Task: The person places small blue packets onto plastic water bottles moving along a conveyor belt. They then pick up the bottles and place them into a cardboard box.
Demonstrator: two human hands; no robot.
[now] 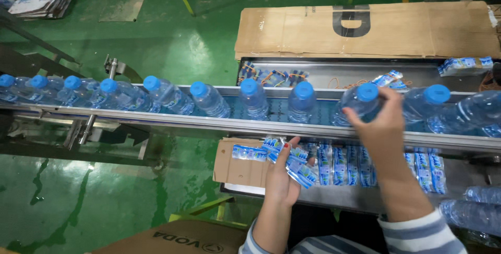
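Conveyor (292, 127): long metal line running left to right across the view, slightly tilted; the landmark for all entries below.

Bottles (167, 96): clear plastic, blue caps, standing in single file on the conveyor from its far left end to its right end, most leaning a little.

Right hand (380, 120): over the conveyor, right of centre. Fingers curled around the neck of one bottle (360, 104), fingertips just under its blue cap. That bottle stands on the belt between two others.

Left hand (282, 176): just below the conveyor's near rail, near centre. Palm up, fingers closed on a loose fan of labels (289, 160), blue and white strips, which spread left and right beyond the hand.

Label rows (365, 166): more blue and white strips lying side by side in a metal tray (344, 197) under the near rail, to the right of the left hand.

Cardboard sheet (237, 170): flat, at the tray's left end, beneath the conveyor's near rail.

Large cardboard (365, 29): flattened box beyond the far rail, right half.

Far tray (344, 71): metal, between large cardboard and conveyor; holds small bundles of labels (274, 76).

Floor (156, 40): green, glossy, on both sides of the conveyor's left half.

Sleeves (422, 233): striped, grey and white, at bottom edge.
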